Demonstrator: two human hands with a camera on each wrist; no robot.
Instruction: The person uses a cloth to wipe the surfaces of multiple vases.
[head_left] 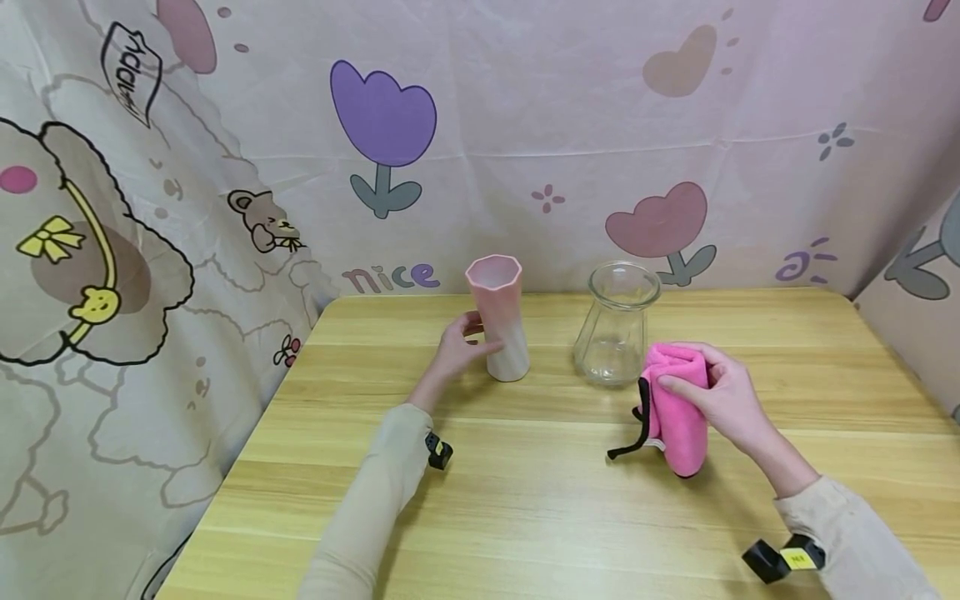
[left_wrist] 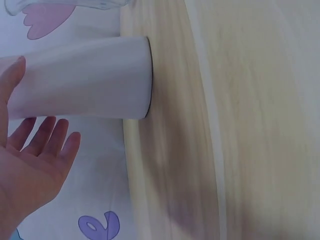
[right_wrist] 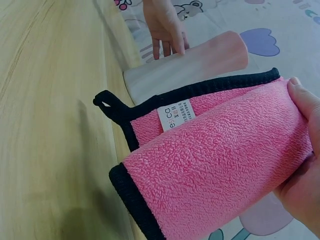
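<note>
A pink-to-white vase (head_left: 504,325) stands upright on the table. My left hand (head_left: 461,343) is at its left side, thumb across the front and the other fingers loosely spread by its edge. In the left wrist view, the fingertips (left_wrist: 70,145) lie right at the side of the vase (left_wrist: 100,77). My right hand (head_left: 723,392) grips a folded pink towel (head_left: 678,417) above the table, thumb on the near face. Black trim, a hanging loop and a white label (right_wrist: 176,116) show on the towel in the right wrist view.
A clear glass vase (head_left: 611,333) with a flared rim stands between the pink vase and the towel. The wooden table (head_left: 517,500) ends at a printed curtain (head_left: 495,108) at the back, with more of it on the left and right.
</note>
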